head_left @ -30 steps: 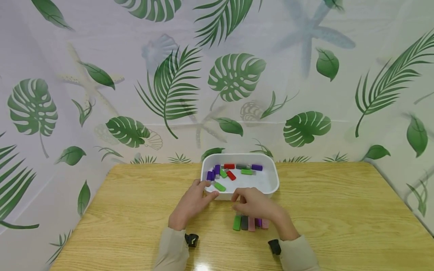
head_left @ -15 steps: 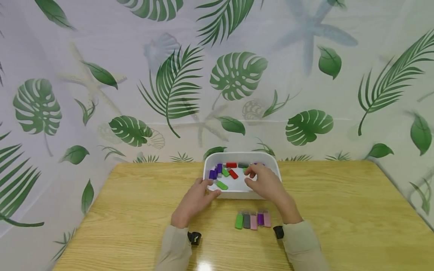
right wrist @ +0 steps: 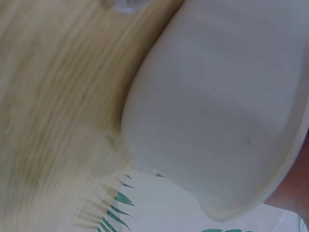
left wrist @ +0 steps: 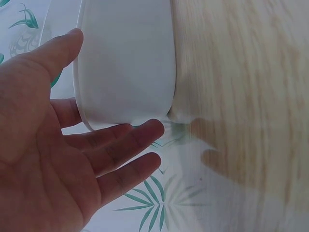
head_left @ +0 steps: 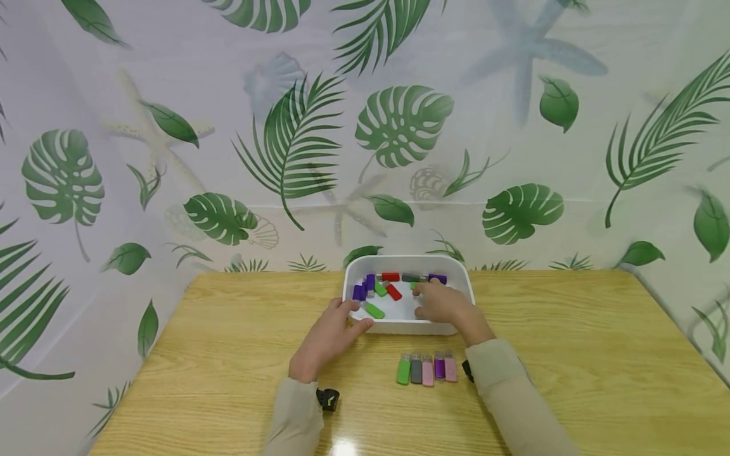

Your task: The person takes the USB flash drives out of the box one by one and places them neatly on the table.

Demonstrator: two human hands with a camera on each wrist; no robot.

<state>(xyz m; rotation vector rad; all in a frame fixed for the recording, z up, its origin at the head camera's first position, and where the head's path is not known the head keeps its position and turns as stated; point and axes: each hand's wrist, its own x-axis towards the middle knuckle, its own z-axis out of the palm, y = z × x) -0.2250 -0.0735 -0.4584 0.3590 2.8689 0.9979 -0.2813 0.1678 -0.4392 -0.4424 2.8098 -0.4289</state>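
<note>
In the head view a white plastic bin (head_left: 422,327) holds several USB sticks in purple, red, green and grey. My right hand (head_left: 447,304) reaches over its front rim. The index fingertip is right at a green USB stick (head_left: 413,285), which the hand mostly covers; the thumb stands apart from it. My left hand (head_left: 327,335) rests at the bin's front left corner, thumb at the rim and fingers loosely extended. In the left wrist view the left hand (left wrist: 72,140) lies along the bin's end with fairly straight fingers. The bin's wall (right wrist: 207,106) hides the right fingers in the right wrist view.
On the wooden table (head_left: 228,354), in front of the bin, lies a row of USB sticks: green (head_left: 403,369), grey (head_left: 416,370), pink (head_left: 428,372), purple (head_left: 440,367) and pink again (head_left: 450,367). A leaf-patterned cloth (head_left: 319,253) hangs behind the table.
My right hand has moved from above the row of USB sticks forward into the bin, lowering to the green stick. The left hand stays at the bin's corner.
</note>
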